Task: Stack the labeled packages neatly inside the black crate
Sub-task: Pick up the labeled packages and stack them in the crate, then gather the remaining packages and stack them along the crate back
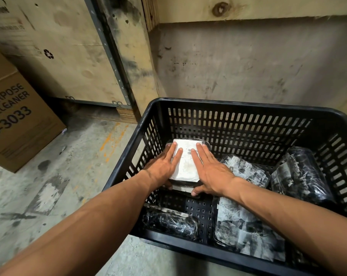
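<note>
The black slotted crate (238, 108) stands on the floor at lower right. In its far left corner lies a dark package with a white label (185, 166), resting on top of another package whose edge shows below it. My left hand (162, 166) lies flat on the package's left side, thumb under its near edge. On the right side rests my right hand (210, 172), fingers spread over the label and thumb curled on the near edge. Other wrapped packages lie in the crate: one at the near left (170, 222), one at the near middle (244, 230), one behind it (246, 170) and one at the right (300, 176).
A brown cardboard box (15, 120) printed with "CLEANER" stands at the left. A large wooden crate with a metal strip (69, 56) and a stained concrete wall (248, 66) close off the back. Marked concrete floor (59, 176) lies left of the crate.
</note>
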`<state>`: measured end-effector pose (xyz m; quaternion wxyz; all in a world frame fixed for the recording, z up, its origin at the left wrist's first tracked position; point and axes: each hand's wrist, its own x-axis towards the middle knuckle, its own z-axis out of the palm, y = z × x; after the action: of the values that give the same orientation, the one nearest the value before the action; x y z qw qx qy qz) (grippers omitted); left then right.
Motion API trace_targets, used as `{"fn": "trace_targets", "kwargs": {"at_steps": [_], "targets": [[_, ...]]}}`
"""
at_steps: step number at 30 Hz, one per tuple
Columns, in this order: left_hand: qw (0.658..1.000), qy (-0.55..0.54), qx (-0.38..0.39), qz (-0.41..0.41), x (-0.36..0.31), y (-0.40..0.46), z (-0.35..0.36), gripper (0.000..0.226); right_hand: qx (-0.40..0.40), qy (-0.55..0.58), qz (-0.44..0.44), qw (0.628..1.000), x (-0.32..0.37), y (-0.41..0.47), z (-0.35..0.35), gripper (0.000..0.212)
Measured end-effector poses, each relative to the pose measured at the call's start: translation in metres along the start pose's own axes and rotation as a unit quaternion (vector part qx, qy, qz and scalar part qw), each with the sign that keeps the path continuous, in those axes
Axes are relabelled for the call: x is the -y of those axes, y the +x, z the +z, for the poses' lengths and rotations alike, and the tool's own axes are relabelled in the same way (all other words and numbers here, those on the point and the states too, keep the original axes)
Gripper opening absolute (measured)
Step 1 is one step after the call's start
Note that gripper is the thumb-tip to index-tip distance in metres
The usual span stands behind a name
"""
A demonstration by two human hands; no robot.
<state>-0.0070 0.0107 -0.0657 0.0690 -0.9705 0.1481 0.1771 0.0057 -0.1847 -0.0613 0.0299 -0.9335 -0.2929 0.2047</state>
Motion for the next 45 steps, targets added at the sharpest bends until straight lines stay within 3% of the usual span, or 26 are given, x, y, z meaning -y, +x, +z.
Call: {"fn": "trace_targets", "kwargs": {"at_steps": [6, 9, 12, 16, 21, 24, 29, 34, 36, 42, 45], "targets": [[0.999, -0.015, 0.035, -0.007, -0.005, -0.006, -0.014, 0.137, 0.012, -0.002, -0.022, 1.000, -0.006, -0.003, -0.001, 0.140], [0.998, -0.017, 0.053, -0.019, -0.010, -0.014, -0.025, 0.140, 0.022, 0.022, -0.041, 0.999, -0.009, -0.014, -0.012, 0.132], [0.996, -0.077, 0.042, -0.014, -0.015, -0.033, -0.043, 0.122, 0.025, 0.049, -0.053, 0.997, -0.006, -0.030, -0.025, 0.116], [0.991, -0.132, 0.022, 0.028, -0.005, -0.062, -0.067, 0.080, 0.004, 0.057, -0.067, 0.996, -0.001, -0.054, -0.039, 0.095], [0.979, -0.189, 0.054, 0.061, 0.001, -0.098, -0.088, 0.073, 0.058, 0.146, -0.071, 0.985, 0.007, -0.085, -0.051, 0.079], [0.980, -0.146, 0.089, 0.099, -0.005, -0.109, -0.085, 0.060, 0.048, 0.221, -0.084, 0.970, 0.020, -0.095, -0.048, 0.066], [0.974, -0.181, 0.088, 0.100, -0.012, -0.107, -0.078, 0.046, 0.047, 0.206, -0.096, 0.973, 0.036, -0.090, -0.037, 0.055], [0.967, -0.247, -0.028, 0.056, -0.005, -0.104, -0.070, 0.015, 0.010, 0.254, -0.068, 0.965, 0.023, -0.081, -0.043, 0.034], [0.965, -0.255, -0.049, 0.034, -0.006, -0.104, -0.068, 0.018, -0.005, 0.250, -0.060, 0.966, 0.021, -0.077, -0.043, 0.035], [0.962, -0.268, 0.024, 0.039, -0.008, -0.099, -0.068, 0.042, -0.003, 0.262, -0.037, 0.964, 0.020, -0.077, -0.034, 0.068], [0.969, -0.242, 0.007, 0.037, -0.005, -0.096, -0.064, 0.042, -0.022, 0.282, -0.029, 0.959, 0.023, -0.074, -0.029, 0.063]]}}
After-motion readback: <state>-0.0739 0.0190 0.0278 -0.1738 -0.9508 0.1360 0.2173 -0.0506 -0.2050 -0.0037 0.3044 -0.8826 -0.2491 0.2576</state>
